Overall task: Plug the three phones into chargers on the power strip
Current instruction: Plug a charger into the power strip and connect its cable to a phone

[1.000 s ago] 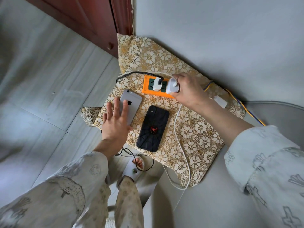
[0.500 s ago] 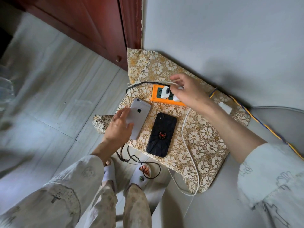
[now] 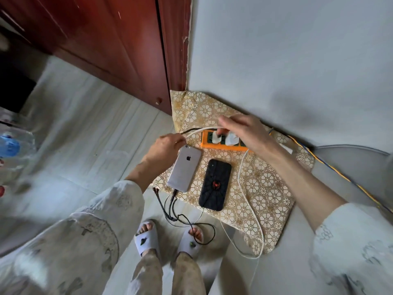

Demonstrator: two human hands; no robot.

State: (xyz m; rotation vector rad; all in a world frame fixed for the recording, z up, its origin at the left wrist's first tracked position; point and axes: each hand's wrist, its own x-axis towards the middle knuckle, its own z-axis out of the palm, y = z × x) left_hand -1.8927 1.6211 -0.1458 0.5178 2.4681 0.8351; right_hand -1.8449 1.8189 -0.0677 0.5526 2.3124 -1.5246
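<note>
Setting: a pale tiled floor [image 3: 85, 128] is meeting a grey wall [image 3: 287, 50] beside a dark red wooden door [image 3: 119, 45]; a gold floral cloth [image 3: 265, 188] is covering a low counter pushed into the corner.

Item 1: an orange power strip [image 3: 223, 146] is lying at the far edge of the cloth, near the wall, with two white chargers [image 3: 225, 139] sitting side by side in its sockets.

Item 2: a silver phone [image 3: 184, 168] is lying face down on the cloth, just in front of the strip, with a black cable [image 3: 172, 201] entering its near end and trailing to the floor.

Item 3: a black phone [image 3: 215, 184] with a red spider mark is lying face down just beside the silver one, on its right.

Item 4: a white cable [image 3: 244, 188] is running from the chargers down across the cloth and looping over the near edge; another white length [image 3: 202, 129] is arching leftward above the strip.

Left hand [image 3: 165, 146]: hovering at the silver phone's far corner, its grip pinching the end of the arching white cable.

Right hand [image 3: 244, 130]: reaching over the strip, fingers curled down at the chargers; whether its grip is grasping one, I cannot tell.

Also in view: patterned sleeves and two feet in grey slippers [image 3: 148, 239] standing on the floor.
</note>
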